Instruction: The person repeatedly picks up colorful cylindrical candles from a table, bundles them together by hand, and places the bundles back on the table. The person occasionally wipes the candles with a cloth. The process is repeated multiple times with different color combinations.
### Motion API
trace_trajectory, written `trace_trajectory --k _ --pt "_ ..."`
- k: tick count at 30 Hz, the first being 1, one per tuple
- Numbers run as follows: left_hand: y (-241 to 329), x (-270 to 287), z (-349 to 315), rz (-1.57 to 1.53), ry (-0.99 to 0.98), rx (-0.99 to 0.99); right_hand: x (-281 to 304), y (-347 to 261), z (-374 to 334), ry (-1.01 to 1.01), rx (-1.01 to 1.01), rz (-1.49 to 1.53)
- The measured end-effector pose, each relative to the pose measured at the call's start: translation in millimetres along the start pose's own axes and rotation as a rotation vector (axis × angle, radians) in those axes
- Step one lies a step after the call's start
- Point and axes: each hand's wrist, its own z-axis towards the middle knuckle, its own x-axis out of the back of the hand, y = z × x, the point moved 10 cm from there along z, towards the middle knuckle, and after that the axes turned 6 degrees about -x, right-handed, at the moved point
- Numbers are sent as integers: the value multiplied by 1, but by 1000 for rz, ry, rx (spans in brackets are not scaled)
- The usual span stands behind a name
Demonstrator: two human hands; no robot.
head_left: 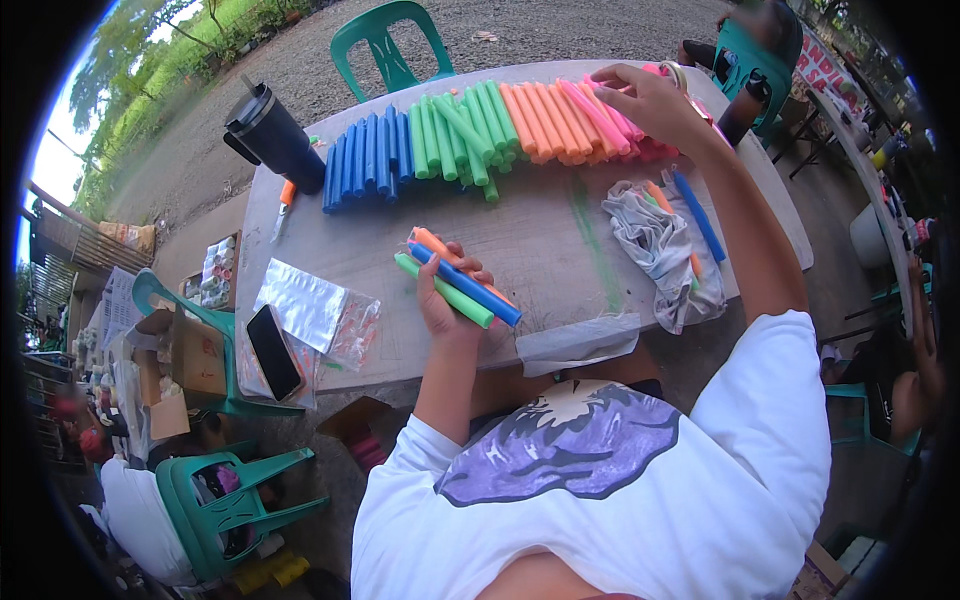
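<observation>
Near left: your left hand (442, 318) grasps an orange candle (430, 242), a blue candle (465, 283) and a green candle (460, 304) above the table (540, 220). Farther, right: crumpled cloth (645, 240). Far right: your right hand (648, 100) at the pink candles (597, 118); cannot tell whether gripping.

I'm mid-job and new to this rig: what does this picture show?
No machine: these are a person's bare hands, filmed from above by a wide fisheye camera on the head, so straight edges bend. The left hand holds a bunch of candles, green, blue and orange. The right hand is over pink candles; its grip is unclear. The table also bears orange candles, green candles and blue candles in a row, plus a dark tumbler, a phone and a crumpled cloth.
</observation>
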Motion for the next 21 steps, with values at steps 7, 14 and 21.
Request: trace_trajectory --k 7,14,21 --pt "-74 -56 -18 406 -241 234 -10 143 -146 21 -297 -481" --pt "-202 -67 -58 1066 -275 554 -36 113 -165 96 -398 -468" --pt "-178 -32 -72 1089 56 485 -48 127 -166 135 -406 -481"
